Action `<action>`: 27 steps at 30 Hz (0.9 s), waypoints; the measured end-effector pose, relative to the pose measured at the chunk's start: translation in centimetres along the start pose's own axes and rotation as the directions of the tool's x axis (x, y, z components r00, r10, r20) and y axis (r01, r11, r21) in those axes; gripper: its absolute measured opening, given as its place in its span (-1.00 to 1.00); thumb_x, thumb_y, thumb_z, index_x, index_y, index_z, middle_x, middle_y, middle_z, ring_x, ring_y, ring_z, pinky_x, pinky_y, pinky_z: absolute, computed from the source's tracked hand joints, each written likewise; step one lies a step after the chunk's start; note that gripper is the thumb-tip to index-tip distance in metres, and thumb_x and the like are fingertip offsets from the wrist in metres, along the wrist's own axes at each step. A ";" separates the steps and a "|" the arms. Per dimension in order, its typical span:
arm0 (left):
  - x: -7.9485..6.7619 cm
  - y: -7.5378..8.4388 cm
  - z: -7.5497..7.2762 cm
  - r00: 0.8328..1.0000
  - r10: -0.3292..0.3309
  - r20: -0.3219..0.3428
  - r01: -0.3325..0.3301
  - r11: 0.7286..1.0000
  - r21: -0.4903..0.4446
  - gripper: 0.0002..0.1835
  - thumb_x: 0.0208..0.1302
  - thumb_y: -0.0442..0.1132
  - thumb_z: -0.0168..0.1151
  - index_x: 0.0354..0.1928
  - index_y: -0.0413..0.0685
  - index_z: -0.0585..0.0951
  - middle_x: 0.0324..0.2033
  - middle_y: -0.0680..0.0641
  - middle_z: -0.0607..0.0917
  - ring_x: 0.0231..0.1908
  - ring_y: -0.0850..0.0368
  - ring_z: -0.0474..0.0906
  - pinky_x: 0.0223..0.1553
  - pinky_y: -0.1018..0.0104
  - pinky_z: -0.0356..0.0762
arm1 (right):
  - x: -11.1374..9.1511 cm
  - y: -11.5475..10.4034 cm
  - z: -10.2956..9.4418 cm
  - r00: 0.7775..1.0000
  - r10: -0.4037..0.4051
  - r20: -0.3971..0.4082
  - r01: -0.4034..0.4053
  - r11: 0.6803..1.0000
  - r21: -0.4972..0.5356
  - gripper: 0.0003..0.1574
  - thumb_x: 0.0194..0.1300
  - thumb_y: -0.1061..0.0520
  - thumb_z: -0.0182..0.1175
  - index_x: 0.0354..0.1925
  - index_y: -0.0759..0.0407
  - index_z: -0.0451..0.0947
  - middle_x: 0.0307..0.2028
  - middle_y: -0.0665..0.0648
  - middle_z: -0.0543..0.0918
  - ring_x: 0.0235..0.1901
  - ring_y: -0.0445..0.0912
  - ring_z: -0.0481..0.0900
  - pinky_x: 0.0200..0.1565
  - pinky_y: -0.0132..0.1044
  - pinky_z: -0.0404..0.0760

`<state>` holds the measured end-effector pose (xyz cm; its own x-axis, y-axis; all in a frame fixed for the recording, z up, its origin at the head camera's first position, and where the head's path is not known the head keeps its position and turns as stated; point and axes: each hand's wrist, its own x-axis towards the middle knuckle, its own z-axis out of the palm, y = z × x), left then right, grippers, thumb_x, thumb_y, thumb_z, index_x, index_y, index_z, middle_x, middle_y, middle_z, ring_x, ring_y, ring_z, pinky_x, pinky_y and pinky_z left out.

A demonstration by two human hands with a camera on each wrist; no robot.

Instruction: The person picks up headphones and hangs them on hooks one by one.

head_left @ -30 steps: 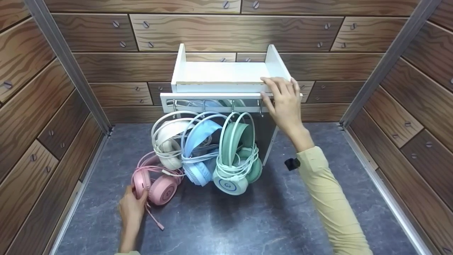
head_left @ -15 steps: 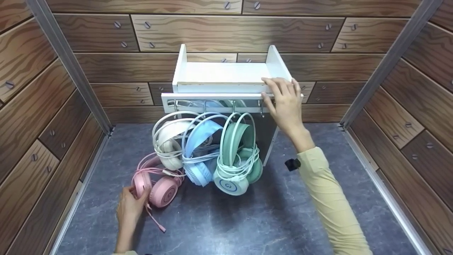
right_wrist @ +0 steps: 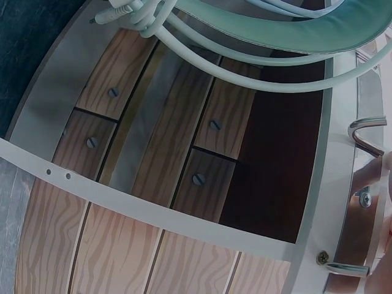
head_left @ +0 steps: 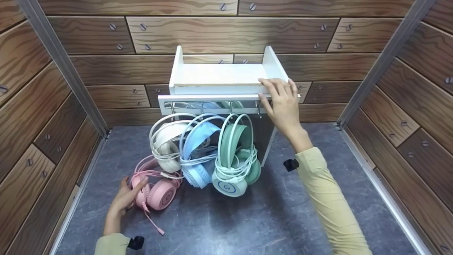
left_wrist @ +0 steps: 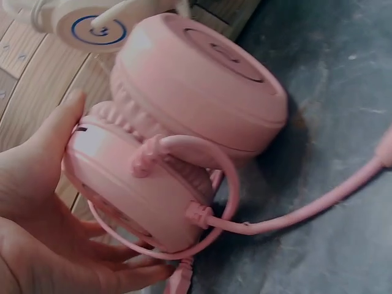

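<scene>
Pink headphones with a thin mic boom sit at the left on the grey surface. My left hand holds their left ear cup, thumb on one side and fingers round the other; in the left wrist view the fingers lie beneath the cup. My right hand grips the right front corner of a white rack, fingertips over the shelf edge and thumb at the hook rail. White headphones, blue headphones and green headphones hang from the rail, cables looped round them.
A bare metal hook shows near my right hand. Wood-patterned walls enclose the back and both sides, with metal posts at the corners. Dark grey marbled surface lies in front of the rack.
My left hand has shifted left and spread wider round the pink ear cup, with its sleeve now in view. The right hand keeps its place on the rack.
</scene>
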<state>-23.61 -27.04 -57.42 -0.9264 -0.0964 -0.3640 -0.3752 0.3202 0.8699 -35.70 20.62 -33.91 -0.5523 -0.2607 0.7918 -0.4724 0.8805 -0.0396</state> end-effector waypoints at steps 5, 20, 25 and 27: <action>0.2 0.1 -0.2 0.999 -0.021 0.033 0.022 0.999 -0.048 0.15 0.09 0.29 0.13 0.39 -0.27 -0.27 0.24 -0.39 0.07 -0.29 0.11 0.41 -0.49 0.42 0.41 | 0.1 -0.1 0.0 1.000 0.000 -0.002 0.000 1.000 0.001 -0.49 0.36 -0.21 -0.10 0.22 -0.18 0.33 0.05 0.02 0.46 0.13 -0.04 0.32 0.33 -0.08 -0.11; -1.4 -1.2 -0.4 0.992 -0.047 0.117 0.067 0.981 -0.180 0.08 0.15 0.21 0.14 0.33 -0.36 -0.24 -0.70 0.12 0.44 -0.84 0.30 0.20 -0.78 0.43 0.23 | 0.0 -0.2 0.0 1.000 0.003 0.001 -0.003 1.000 -0.001 -0.50 0.36 -0.20 -0.12 0.22 -0.17 0.34 0.05 0.01 0.46 0.12 -0.05 0.31 0.33 -0.08 -0.11; -2.6 -1.9 0.4 0.996 -0.015 0.091 0.032 0.981 -0.189 -0.34 0.18 0.18 0.12 -0.02 -0.29 0.26 -0.75 0.06 0.48 -0.87 0.25 0.24 -0.83 0.39 0.21 | 0.0 -0.1 -0.1 1.000 0.002 0.003 -0.002 1.000 -0.003 -0.49 0.37 -0.21 -0.13 0.22 -0.17 0.33 0.05 0.01 0.46 0.13 -0.05 0.30 0.33 -0.07 -0.10; -3.2 -2.1 0.8 0.998 -0.019 0.066 0.031 0.983 -0.179 -0.47 0.18 0.18 0.12 -0.20 -0.21 0.36 -0.75 0.04 0.50 -0.86 0.22 0.27 -0.82 0.37 0.25 | 0.0 -0.1 -0.1 1.000 0.002 0.006 -0.002 1.000 -0.005 -0.49 0.37 -0.21 -0.13 0.22 -0.17 0.33 0.06 0.01 0.46 0.14 -0.06 0.30 0.32 -0.05 -0.09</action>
<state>-19.85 -26.67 -58.36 -0.9147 -0.0400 -0.4021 -0.4035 0.1432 0.9037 -35.58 20.55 -33.80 -0.5571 -0.2616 0.7882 -0.4681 0.8829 -0.0377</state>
